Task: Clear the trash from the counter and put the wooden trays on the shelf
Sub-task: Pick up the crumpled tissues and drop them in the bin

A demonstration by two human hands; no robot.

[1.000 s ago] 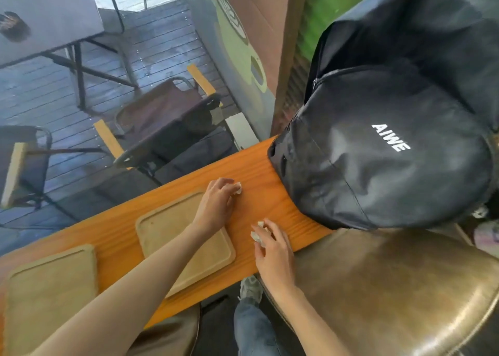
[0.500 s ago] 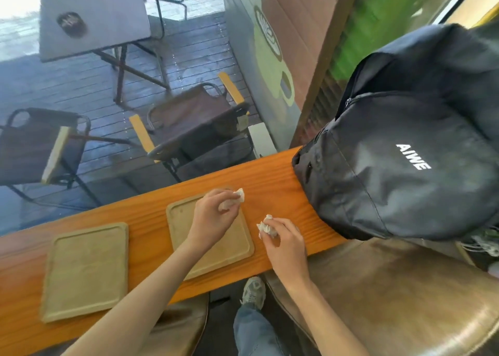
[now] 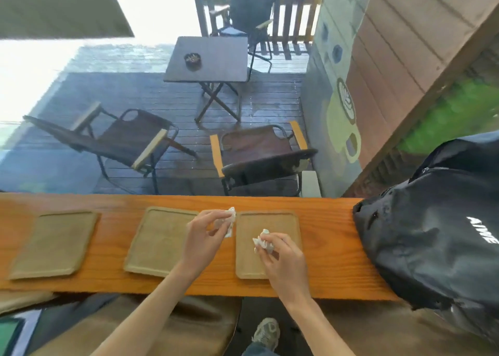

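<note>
The left hand (image 3: 201, 238) pinches one crumpled white tissue (image 3: 229, 220) between thumb and fingertips, held above the gap between the middle tray (image 3: 159, 241) and the right tray (image 3: 267, 222). The right hand (image 3: 283, 258) is closed round a second tissue wad (image 3: 263, 243), over the near half of the right tray.

Count: two tissues, both held; three wooden trays, all lying flat in a row on the bench (image 3: 329, 247). The left tray (image 3: 54, 243) lies well to the left of the left hand, apart from the middle tray.

Edges: each tray's near edge sits close to the bench's near edge; a strip of bare wood runs behind them to the far edge. Bare wood separates the trays.

Open room: to the right of the right hand, a bare stretch of bench ends at one black bag (image 3: 437, 231), which covers the bench's right end. Stool seats (image 3: 189, 326) sit below the near edge.
</note>
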